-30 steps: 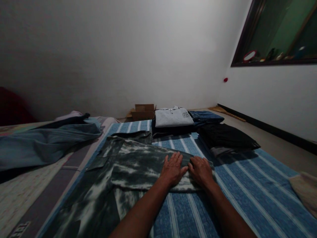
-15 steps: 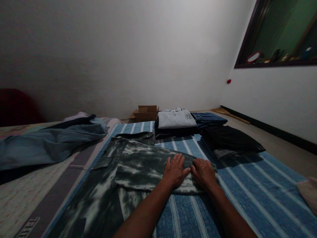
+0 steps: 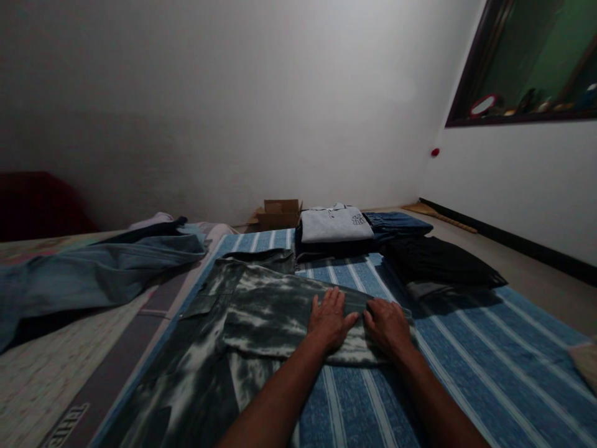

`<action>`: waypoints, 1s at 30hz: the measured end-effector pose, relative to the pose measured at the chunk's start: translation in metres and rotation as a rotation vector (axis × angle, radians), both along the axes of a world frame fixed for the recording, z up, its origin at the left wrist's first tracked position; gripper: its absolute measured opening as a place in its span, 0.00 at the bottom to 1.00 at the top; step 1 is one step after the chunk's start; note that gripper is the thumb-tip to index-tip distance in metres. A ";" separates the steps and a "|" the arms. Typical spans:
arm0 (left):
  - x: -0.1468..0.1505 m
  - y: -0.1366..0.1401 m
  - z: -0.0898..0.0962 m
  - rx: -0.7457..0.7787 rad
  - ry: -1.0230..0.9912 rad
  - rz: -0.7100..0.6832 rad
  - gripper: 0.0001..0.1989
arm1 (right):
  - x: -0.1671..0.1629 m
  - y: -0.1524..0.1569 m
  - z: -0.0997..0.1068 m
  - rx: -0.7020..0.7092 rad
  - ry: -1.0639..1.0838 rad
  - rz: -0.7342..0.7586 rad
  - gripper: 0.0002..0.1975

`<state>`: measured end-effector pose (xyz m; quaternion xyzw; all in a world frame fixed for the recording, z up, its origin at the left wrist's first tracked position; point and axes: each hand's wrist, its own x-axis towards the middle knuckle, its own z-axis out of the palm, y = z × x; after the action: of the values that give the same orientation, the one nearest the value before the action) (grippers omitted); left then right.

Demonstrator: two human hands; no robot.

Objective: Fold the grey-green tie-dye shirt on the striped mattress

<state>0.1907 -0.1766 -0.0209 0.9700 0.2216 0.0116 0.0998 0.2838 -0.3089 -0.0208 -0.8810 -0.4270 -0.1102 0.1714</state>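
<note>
Grey-green and white tie-dye pants (image 3: 273, 313) lie on the bed, with one leg folded across to the right. My left hand (image 3: 332, 320) rests flat on the folded leg, fingers spread and thumb out to the side. Close beside it, my right hand (image 3: 388, 323) presses on the same leg near its end, with the fingers slightly bent and their tips partly hidden. Both palms face down, and a small gap separates the thumbs. The other leg stretches towards me at the lower left.
A blue striped sheet (image 3: 466, 348) covers the bed. Beyond my hands lie a folded light grey top (image 3: 333, 225), folded jeans (image 3: 396, 224) and dark folded clothes (image 3: 443, 264). Loose light-blue jeans (image 3: 107, 270) lie at left. A cardboard box (image 3: 278, 216) stands by the wall.
My left thumb and right hand have drawn slightly apart on the pants leg. The view has shifted a little, and the pants otherwise lie as before.
</note>
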 end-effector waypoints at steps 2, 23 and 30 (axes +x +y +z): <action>0.000 0.001 0.000 0.005 -0.002 0.014 0.37 | -0.001 0.000 0.001 0.001 -0.004 -0.001 0.09; -0.001 0.005 -0.009 0.067 -0.022 0.106 0.40 | 0.001 -0.001 -0.003 0.002 -0.001 0.012 0.09; -0.003 0.004 -0.008 0.061 -0.043 0.149 0.41 | -0.001 -0.002 0.000 -0.007 0.010 0.012 0.09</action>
<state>0.1875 -0.1726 -0.0285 0.9529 0.2903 0.0466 0.0740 0.2831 -0.3106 -0.0203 -0.8796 -0.4317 -0.1034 0.1710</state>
